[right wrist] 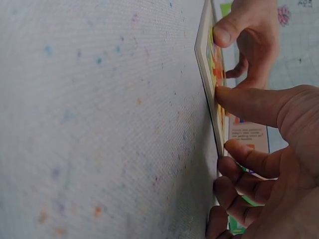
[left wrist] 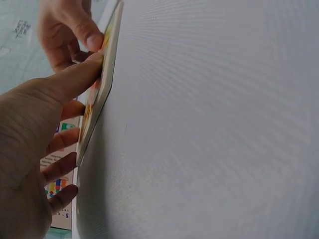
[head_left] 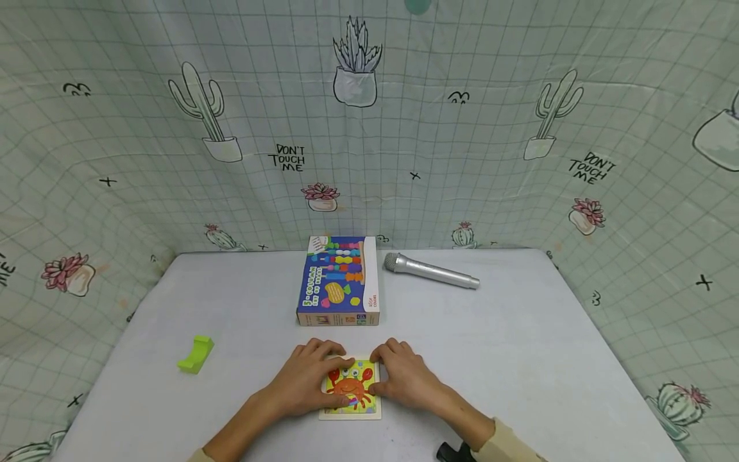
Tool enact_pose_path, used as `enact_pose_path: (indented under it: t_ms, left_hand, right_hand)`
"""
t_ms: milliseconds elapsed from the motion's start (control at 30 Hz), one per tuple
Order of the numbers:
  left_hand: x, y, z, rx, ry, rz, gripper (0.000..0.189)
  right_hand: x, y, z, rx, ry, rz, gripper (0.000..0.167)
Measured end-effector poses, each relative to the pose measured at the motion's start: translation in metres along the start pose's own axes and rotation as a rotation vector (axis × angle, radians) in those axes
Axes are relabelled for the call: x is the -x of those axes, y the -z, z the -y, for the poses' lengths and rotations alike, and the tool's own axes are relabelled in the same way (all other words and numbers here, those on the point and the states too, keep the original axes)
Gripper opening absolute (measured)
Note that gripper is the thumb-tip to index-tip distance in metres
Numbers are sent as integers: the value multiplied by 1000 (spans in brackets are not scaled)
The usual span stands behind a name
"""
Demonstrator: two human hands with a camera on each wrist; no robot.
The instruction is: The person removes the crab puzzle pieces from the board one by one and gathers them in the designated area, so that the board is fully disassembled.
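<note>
A square crab picture puzzle (head_left: 349,386) with a pale border lies on the white table in front of me. At its left side, my left hand (head_left: 306,382) grips it, the thumb over the picture and the other fingers by the far left edge. My right hand (head_left: 406,378) holds the right side, its thumb on the picture's edge and its index finger near the far right corner. In the left wrist view the thumb reaches across the board (left wrist: 110,74). Parts of the picture are hidden under both hands.
Behind the hands stands a blue toy box (head_left: 339,282) with colourful beads printed on it. A silver microphone (head_left: 433,271) lies to its right. On the left of the table is a lime-green curved block (head_left: 197,355). A patterned cloth (head_left: 416,128) hangs behind the table.
</note>
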State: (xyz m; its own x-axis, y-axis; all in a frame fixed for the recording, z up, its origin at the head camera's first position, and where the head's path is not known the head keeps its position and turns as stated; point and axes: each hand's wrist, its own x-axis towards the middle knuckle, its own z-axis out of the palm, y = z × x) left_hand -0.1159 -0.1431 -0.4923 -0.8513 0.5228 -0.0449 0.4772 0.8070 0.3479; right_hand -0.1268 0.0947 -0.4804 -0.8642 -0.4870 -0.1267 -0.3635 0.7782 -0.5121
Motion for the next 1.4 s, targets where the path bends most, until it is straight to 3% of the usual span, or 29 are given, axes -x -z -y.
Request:
enact_pose_path:
  t_ms: [267,733,1400]
  left_hand:
    - [1,0,1,-9,-5,0,70]
    - [2,1,-1,-6,-7,2,69]
    - [-1,2,-2,-5,-4,10,69]
  right_hand:
    - [3,-2,4,4,-12,-11,50]
    - [4,0,5,-8,-8,6,42]
    - [3,1,8,3,-13,1,48]
